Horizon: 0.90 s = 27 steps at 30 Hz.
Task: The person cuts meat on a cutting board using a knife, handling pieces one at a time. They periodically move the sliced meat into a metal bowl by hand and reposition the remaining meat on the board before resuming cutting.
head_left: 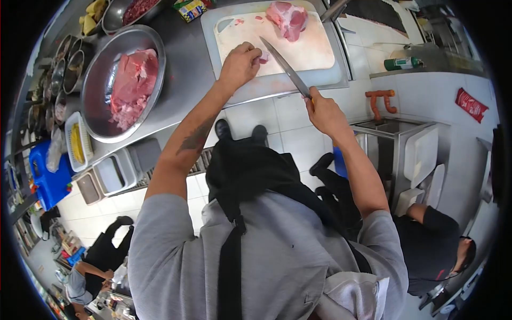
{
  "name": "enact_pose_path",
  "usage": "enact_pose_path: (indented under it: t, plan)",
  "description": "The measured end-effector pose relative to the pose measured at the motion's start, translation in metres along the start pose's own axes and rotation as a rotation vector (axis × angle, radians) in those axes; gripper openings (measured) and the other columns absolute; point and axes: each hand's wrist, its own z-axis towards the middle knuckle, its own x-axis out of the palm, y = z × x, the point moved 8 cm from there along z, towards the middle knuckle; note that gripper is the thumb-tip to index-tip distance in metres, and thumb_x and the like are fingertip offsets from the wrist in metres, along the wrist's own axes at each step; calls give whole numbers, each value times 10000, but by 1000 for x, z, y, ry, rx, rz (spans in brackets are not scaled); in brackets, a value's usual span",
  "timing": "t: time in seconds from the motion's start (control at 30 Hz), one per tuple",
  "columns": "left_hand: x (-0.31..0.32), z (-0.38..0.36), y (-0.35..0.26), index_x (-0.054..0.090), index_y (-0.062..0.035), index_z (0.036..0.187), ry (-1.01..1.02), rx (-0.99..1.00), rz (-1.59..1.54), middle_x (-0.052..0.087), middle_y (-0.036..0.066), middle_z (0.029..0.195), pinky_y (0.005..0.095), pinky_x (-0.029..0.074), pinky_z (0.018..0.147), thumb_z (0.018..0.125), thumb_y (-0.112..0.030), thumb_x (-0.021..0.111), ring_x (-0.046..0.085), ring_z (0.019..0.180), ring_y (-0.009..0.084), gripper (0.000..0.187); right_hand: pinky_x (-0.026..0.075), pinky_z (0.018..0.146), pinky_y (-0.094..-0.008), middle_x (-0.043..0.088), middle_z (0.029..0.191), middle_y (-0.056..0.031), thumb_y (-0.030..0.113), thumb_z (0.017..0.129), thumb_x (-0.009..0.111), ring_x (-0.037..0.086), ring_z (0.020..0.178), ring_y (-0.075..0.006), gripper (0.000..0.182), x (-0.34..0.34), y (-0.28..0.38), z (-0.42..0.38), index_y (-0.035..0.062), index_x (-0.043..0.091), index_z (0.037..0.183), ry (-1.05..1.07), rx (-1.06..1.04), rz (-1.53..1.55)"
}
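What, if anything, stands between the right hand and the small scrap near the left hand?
Only the knife that the right hand holds: its blade slants between them. The small scrap lies by the left hand; the large chunk of meat sits clear of that path.

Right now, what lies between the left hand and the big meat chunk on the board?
In the head view, the front of the knife lies between the left hand and the meat chunk, with cutting board around it.
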Motion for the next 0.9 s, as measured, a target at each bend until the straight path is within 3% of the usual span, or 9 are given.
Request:
enact_pose_path:
  t: [0.07,0.2,0.3,0.47,0.63,0.73,0.8,0.83,0.9]
  plan:
    - [-5,2,10,766,-77,995,-72,43,8,683,109,1075,441,571,877,836,-66,710,670,1000,338,169,494,726,-643,679,774,-311,238,1091,524,656,812,-563,219,-12,14,-5,24,517,1140,133,31,-55]
    - [-15,-3,21,768,-78,1080,-55,-20,-11,682,88,1088,405,554,953,860,-87,716,657,1081,303,227,508,734,-658,686,794,-325,239,1086,508,677,808,-555,214,-18,31,-26,37,524,1154,242,79,-43]
    - [-12,-7,18,758,-78,973,-34,-47,-83,690,84,1046,421,563,926,812,-104,723,651,1037,306,166,502,724,-661,680,774,-318,213,1086,504,677,800,-554,186,-29,41,-23,38,523,1147,142,115,27]
    - [-10,-6,19,732,-76,922,-51,-18,-64,687,68,1008,408,557,915,815,-109,726,644,990,300,112,479,702,-638,666,756,-316,234,1094,526,656,797,-566,235,-42,47,-22,22,502,1190,279,74,-68]
    - [-9,-5,27,741,-72,946,-66,-3,-87,700,82,1008,412,557,914,825,-116,754,651,996,307,129,503,737,-633,675,856,-360,266,1080,540,659,837,-573,322,42,32,49,-5,498,1249,168,0,32]
    - [-12,-2,27,745,-66,955,-38,14,-49,713,104,1001,405,560,928,854,-132,769,665,1036,322,123,535,677,-610,688,827,-330,251,1072,521,696,705,-500,278,42,49,100,7,480,1199,65,-79,157]
    - [-12,-5,23,720,-71,900,-109,10,-88,693,94,932,415,558,883,842,-124,747,667,960,316,83,508,495,-465,642,695,-155,296,1075,551,634,520,-288,281,28,44,90,42,495,1183,292,126,397]
    - [-15,-4,29,715,-64,891,-60,-168,-199,698,96,931,409,566,864,862,-125,737,686,973,288,71,508,495,-465,642,695,-155,296,1075,551,634,520,-288,281,13,41,88,42,495,1183,277,122,407]
    - [-28,4,39,714,-55,899,-127,-290,-250,696,105,924,401,567,859,874,-133,731,692,989,263,83,381,403,-294,471,633,16,328,1069,593,446,445,-88,253,13,31,63,98,511,1135,481,366,1000]
